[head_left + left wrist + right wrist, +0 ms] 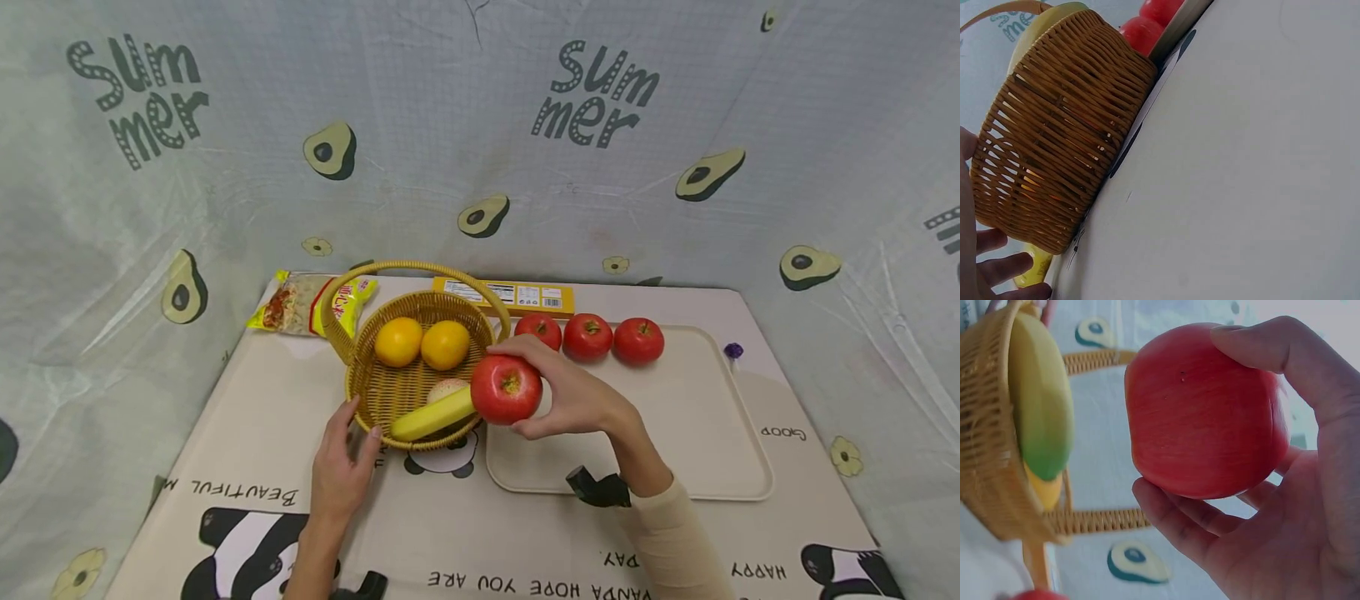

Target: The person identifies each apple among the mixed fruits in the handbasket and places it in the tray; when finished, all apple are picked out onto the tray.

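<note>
My right hand (573,392) grips a red apple (507,389) between thumb and fingers, held up over the right rim of the wicker basket (386,325). In the right wrist view the same apple (1204,412) is close up, the thumb on one side and fingers on the other. Two oranges (445,345), a banana (433,414) and a pale round thing (447,389), partly hidden by the banana, lie in the basket. My left hand (343,467) touches the basket's near left rim; in the left wrist view its fingers (1005,269) are spread beside the wicker wall.
Three more red apples (588,337) sit in a row at the back of the beige tray (630,450). Behind the basket are a yellow food bag (300,307) and a yellow box (558,302). A small purple item (733,351) lies right of the tray. The basket handle (420,265) stands up.
</note>
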The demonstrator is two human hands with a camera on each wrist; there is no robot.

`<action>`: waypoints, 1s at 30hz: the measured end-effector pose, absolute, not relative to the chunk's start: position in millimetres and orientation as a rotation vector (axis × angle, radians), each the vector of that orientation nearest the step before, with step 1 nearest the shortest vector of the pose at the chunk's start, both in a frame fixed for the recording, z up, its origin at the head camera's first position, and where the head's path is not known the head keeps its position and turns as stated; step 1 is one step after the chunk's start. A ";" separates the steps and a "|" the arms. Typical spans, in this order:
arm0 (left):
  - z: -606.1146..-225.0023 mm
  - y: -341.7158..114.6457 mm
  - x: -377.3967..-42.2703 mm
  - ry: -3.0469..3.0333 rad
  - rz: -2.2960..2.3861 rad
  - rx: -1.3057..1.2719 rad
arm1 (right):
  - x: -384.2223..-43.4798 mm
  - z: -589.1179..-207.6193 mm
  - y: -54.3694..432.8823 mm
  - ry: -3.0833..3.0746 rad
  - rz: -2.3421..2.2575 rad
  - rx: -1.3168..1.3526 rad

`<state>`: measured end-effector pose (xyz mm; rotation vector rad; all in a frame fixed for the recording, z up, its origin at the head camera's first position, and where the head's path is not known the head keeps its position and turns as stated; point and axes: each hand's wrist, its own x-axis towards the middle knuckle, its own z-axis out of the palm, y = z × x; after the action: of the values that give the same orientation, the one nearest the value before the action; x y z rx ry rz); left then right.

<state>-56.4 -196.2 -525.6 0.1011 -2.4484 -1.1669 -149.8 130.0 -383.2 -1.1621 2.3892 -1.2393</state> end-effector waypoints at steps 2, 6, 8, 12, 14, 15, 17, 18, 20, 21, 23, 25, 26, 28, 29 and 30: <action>-525.1 -196.4 -56.3 -2.446 -1.169 0.098 | -148.0 -384.7 139.0 2.412 -1.263 -1.122; -525.3 -197.2 -56.3 -2.449 -1.182 0.100 | -144.9 -386.6 156.5 2.468 -1.302 -1.016; -526.3 -197.7 -56.5 -2.455 -1.191 0.105 | -143.5 -386.8 165.7 2.498 -1.315 -0.964; -526.0 -197.1 -56.2 -2.460 -1.193 0.104 | -142.6 -385.8 184.6 2.575 -1.320 -0.886; -525.9 -196.9 -56.4 -2.463 -1.187 0.106 | -143.5 -385.7 195.0 2.599 -1.338 -0.845; -525.9 -196.9 -56.6 -2.466 -1.181 0.107 | -143.8 -385.7 200.4 2.609 -1.349 -0.820; -526.2 -196.7 -57.1 -2.471 -1.176 0.111 | -145.2 -386.6 211.5 2.632 -1.368 -0.780; -526.3 -196.8 -57.1 -2.472 -1.177 0.113 | -145.8 -387.0 216.9 2.637 -1.383 -0.756; -526.2 -196.7 -56.9 -2.472 -1.179 0.112 | -147.3 -388.0 227.5 2.653 -1.404 -0.716; -526.2 -196.8 -56.8 -2.472 -1.183 0.112 | -147.9 -388.5 232.6 2.677 -1.400 -0.692; -526.2 -197.0 -56.6 -2.470 -1.191 0.113 | -149.6 -389.5 242.3 2.722 -1.398 -0.649; -526.1 -197.2 -56.5 -2.476 -1.187 0.116 | -151.0 -390.9 252.0 2.777 -1.384 -0.605; -526.1 -197.3 -56.6 -2.477 -1.189 0.116 | -151.7 -391.9 257.0 2.810 -1.374 -0.579; -526.0 -197.3 -56.5 -2.484 -1.190 0.123 | -153.1 -394.2 266.5 2.846 -1.375 -0.524; -525.8 -197.2 -56.4 -2.485 -1.191 0.124 | -153.9 -395.7 271.3 2.857 -1.378 -0.491; -525.8 -197.1 -56.3 -2.488 -1.189 0.127 | -154.6 -397.2 276.0 2.864 -1.382 -0.458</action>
<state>-56.3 -197.1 -525.8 0.1270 -2.4881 -1.1887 -154.6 276.0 -397.2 -0.4578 2.8642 -1.3824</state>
